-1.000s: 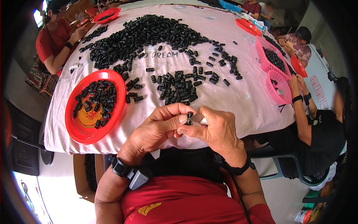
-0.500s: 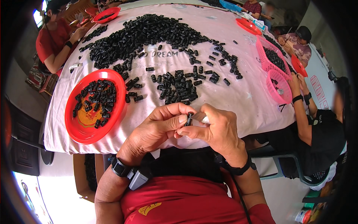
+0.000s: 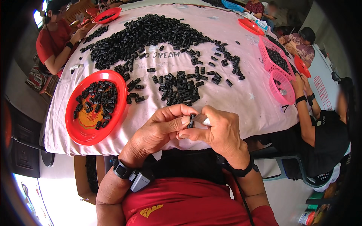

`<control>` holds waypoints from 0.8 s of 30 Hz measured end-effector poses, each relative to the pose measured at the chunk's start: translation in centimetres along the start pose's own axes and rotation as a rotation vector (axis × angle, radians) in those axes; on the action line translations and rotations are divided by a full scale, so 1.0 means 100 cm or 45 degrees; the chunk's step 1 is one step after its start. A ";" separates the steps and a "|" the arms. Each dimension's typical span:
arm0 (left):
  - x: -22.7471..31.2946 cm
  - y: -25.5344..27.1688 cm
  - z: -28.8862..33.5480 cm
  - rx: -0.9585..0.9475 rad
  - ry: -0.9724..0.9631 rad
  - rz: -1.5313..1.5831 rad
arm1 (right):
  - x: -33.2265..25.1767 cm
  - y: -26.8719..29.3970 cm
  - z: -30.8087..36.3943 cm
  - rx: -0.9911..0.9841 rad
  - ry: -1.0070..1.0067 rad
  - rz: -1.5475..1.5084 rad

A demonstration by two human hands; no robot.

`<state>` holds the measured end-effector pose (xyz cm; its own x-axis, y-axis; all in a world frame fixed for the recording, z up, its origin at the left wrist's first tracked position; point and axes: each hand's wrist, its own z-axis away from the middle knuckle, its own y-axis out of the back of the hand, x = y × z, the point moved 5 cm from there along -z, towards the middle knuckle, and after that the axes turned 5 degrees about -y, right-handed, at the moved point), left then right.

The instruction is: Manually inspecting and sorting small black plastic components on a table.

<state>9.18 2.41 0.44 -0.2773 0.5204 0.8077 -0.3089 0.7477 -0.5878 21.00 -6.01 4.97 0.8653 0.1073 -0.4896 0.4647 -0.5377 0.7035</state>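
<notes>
At the table's near edge my left hand pinches a small black plastic piece between thumb and fingers. My right hand is closed round a small knife with a pale handle, its blade against the top of that piece. The fingers cover much of both. Just beyond my hands lies a loose cluster of similar black pieces. To the left, a red plate holds many more of them.
A large heap of black pieces spreads over the pink tablecloth. On the right stand a pink basket and a round pink basket. Co-workers sit around; one person's hands are near the round basket. Below left is a cardboard box.
The knife and my right hand have shifted very slightly against the black piece. My left hand keeps its pinch, and the plates and heaps look the same.
</notes>
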 end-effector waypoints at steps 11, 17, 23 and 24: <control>0.002 -0.001 0.000 -0.035 -0.006 -0.002 | -0.002 -0.001 0.000 0.022 0.004 0.037; 0.000 0.001 -0.001 -0.021 -0.011 0.022 | -0.001 -0.002 0.000 0.026 0.007 0.065; -0.001 0.002 -0.001 0.001 0.007 0.016 | 0.000 -0.003 0.000 0.011 0.012 0.058; -0.002 0.002 -0.001 0.001 0.007 0.016 | 0.000 -0.003 0.000 0.011 0.011 0.058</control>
<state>9.27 2.53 0.20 -0.2758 0.5321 0.8005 -0.3060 0.7409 -0.5979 20.87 -5.86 4.82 0.8872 0.0897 -0.4525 0.4231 -0.5491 0.7207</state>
